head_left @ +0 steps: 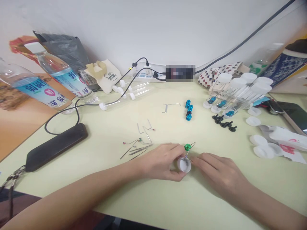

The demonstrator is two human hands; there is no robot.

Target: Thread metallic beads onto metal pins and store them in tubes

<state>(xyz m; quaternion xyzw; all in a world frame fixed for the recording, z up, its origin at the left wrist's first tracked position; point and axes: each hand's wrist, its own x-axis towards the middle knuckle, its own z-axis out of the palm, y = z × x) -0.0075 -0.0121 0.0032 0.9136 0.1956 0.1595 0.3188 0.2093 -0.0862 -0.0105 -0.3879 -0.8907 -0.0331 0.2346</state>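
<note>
Between thumb and fingers, my left hand (163, 161) grips a small white cap (184, 166), its hollow side facing up. A green metal piece (187, 147) sits by the left fingertips, with a thin bent wire (192, 145) beside it. My right hand (220, 171) is closed, its fingertips pinching a thin metal rod (188, 160) at the cap's rim. The far ends of the rod and wire are too small to trace. Left of my hands lie several thin picks and bent wires (139, 148), some with tiny coloured tips.
Blue metal pieces (189, 110) stand in a row beyond my hands. To the right are black thumb screws (224, 123), capped clear tubes (236, 92) and loose white caps (261, 147). A power bank (57, 147), cable and water bottles (59, 70) occupy the left.
</note>
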